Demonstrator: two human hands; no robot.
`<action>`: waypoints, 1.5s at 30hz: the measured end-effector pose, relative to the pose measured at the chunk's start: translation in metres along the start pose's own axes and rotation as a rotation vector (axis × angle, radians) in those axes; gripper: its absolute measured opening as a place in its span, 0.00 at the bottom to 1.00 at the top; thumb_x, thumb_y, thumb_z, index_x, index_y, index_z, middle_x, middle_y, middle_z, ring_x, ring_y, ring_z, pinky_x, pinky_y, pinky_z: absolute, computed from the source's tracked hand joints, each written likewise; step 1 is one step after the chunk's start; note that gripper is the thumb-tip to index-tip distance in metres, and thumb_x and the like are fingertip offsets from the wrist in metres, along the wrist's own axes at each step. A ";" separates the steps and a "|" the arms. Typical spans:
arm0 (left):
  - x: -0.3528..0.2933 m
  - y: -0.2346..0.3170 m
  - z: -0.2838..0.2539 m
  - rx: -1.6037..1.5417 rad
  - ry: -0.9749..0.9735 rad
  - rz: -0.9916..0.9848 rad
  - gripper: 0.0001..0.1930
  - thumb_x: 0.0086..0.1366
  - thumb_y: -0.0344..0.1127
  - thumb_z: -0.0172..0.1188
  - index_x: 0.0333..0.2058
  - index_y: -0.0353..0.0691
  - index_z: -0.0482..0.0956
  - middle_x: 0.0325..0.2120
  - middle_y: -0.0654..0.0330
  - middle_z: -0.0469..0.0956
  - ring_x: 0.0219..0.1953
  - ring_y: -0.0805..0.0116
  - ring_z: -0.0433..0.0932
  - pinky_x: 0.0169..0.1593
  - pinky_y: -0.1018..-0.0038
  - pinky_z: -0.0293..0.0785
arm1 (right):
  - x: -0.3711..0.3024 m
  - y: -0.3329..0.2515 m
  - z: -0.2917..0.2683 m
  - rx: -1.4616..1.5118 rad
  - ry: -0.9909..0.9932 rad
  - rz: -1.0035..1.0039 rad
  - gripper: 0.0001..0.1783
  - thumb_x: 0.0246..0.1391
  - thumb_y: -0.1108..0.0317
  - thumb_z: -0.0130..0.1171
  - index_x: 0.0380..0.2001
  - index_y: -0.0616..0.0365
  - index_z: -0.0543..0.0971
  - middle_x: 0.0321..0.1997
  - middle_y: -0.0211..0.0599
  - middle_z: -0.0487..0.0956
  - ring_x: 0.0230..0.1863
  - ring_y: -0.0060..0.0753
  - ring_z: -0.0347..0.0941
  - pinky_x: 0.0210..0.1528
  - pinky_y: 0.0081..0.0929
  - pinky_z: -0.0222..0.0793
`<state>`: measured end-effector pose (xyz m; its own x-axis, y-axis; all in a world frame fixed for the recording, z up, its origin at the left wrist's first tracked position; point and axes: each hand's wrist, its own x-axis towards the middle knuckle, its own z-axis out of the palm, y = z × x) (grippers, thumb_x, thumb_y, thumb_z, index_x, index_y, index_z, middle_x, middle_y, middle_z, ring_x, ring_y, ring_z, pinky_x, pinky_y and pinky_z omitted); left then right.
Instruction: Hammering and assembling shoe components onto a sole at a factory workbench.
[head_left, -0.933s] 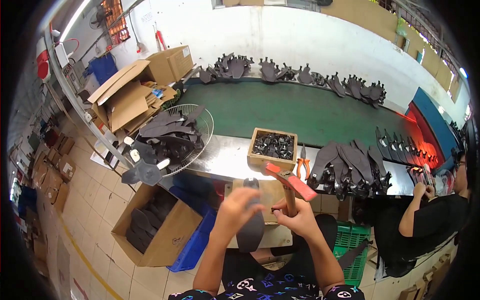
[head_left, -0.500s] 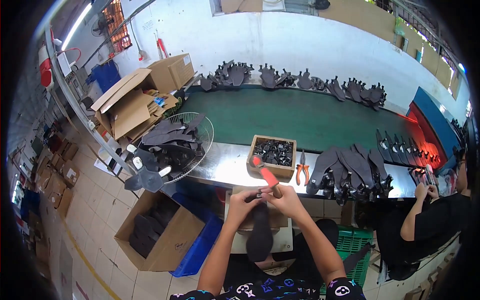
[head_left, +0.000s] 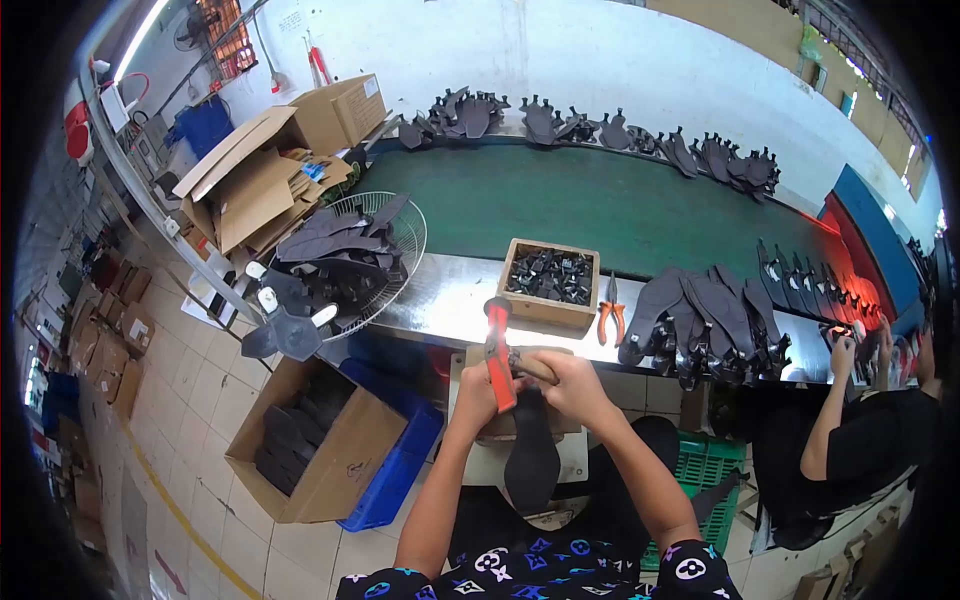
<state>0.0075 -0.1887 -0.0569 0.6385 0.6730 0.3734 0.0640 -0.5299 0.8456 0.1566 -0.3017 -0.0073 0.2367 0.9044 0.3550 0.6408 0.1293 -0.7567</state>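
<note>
My right hand point(head_left: 574, 388) is closed round the wooden handle of a hammer point(head_left: 501, 362) with a red head. The head is upright over the far end of a dark shoe insole point(head_left: 533, 462). My left hand point(head_left: 477, 396) is closed at that same far end; the hammer head covers part of its fingers. Toward my body, the insole's rounded end extends over a pale work stand point(head_left: 573, 456). Just beyond my hands, a wooden box point(head_left: 545, 316) of small black metal clips sits on the metal bench edge point(head_left: 440, 300).
Orange-handled pliers point(head_left: 612, 318) lie beside a stack of insoles point(head_left: 700, 315). A wire fan guard point(head_left: 418, 240) holds more at left. A green conveyor belt point(head_left: 560, 200) runs behind. Below stand a cardboard box point(head_left: 345, 465), a blue crate point(head_left: 400, 480) and a green crate point(head_left: 700, 465). A co-worker point(head_left: 860, 440) sits at right.
The hammer has swung from a slant to nearly upright, its red head now over the left hand's fingers. My right hand has gone from pinching at the insole's end to gripping the handle.
</note>
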 end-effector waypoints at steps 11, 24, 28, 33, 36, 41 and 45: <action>0.000 -0.007 0.004 -0.156 -0.018 -0.089 0.15 0.54 0.30 0.73 0.40 0.32 0.85 0.31 0.57 0.86 0.33 0.76 0.81 0.38 0.74 0.78 | -0.005 -0.011 -0.013 -0.096 -0.025 0.003 0.15 0.54 0.73 0.62 0.47 0.57 0.79 0.44 0.43 0.81 0.45 0.53 0.79 0.43 0.34 0.74; 0.005 0.007 -0.003 -0.361 -0.165 -0.212 0.11 0.57 0.25 0.68 0.40 0.32 0.86 0.33 0.66 0.85 0.36 0.81 0.78 0.42 0.82 0.74 | -0.084 -0.083 -0.028 -0.113 0.154 0.004 0.29 0.62 0.76 0.58 0.66 0.65 0.66 0.44 0.54 0.80 0.40 0.48 0.79 0.44 0.31 0.74; 0.006 -0.001 -0.007 -0.418 -0.222 -0.293 0.13 0.56 0.27 0.69 0.42 0.32 0.86 0.37 0.61 0.86 0.39 0.77 0.81 0.45 0.77 0.77 | -0.071 -0.090 -0.038 -0.203 -0.033 0.062 0.29 0.61 0.77 0.58 0.65 0.69 0.65 0.34 0.49 0.77 0.31 0.49 0.76 0.36 0.34 0.74; -0.006 0.015 -0.009 -0.043 -0.216 -0.077 0.46 0.54 0.40 0.74 0.67 0.29 0.59 0.54 0.51 0.79 0.59 0.49 0.75 0.62 0.65 0.70 | -0.087 -0.128 -0.052 -0.197 0.221 -0.134 0.29 0.57 0.81 0.59 0.63 0.66 0.69 0.43 0.55 0.79 0.36 0.53 0.80 0.37 0.41 0.76; -0.004 -0.005 -0.007 0.190 -0.229 0.017 0.59 0.54 0.44 0.74 0.70 0.26 0.40 0.60 0.50 0.74 0.68 0.45 0.62 0.69 0.63 0.58 | -0.079 -0.075 -0.028 -0.292 -0.012 0.038 0.33 0.58 0.79 0.59 0.67 0.62 0.65 0.35 0.48 0.77 0.30 0.49 0.76 0.32 0.39 0.73; -0.006 -0.006 -0.012 0.155 -0.301 -0.049 0.57 0.55 0.48 0.72 0.70 0.28 0.42 0.62 0.55 0.73 0.71 0.46 0.56 0.74 0.60 0.46 | -0.081 -0.126 -0.054 -0.342 0.232 -0.108 0.23 0.56 0.79 0.61 0.56 0.70 0.73 0.40 0.47 0.78 0.32 0.45 0.78 0.33 0.35 0.75; -0.010 0.004 -0.008 0.287 -0.272 -0.115 0.46 0.57 0.50 0.70 0.67 0.34 0.57 0.62 0.58 0.72 0.72 0.50 0.55 0.74 0.59 0.48 | -0.070 -0.083 -0.031 -0.262 0.035 0.027 0.31 0.56 0.80 0.59 0.65 0.62 0.69 0.35 0.47 0.76 0.30 0.48 0.75 0.33 0.35 0.73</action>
<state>-0.0048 -0.1939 -0.0542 0.7917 0.5957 0.1358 0.3336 -0.6077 0.7207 0.1099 -0.3883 0.0480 0.2784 0.8907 0.3593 0.8002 -0.0082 -0.5997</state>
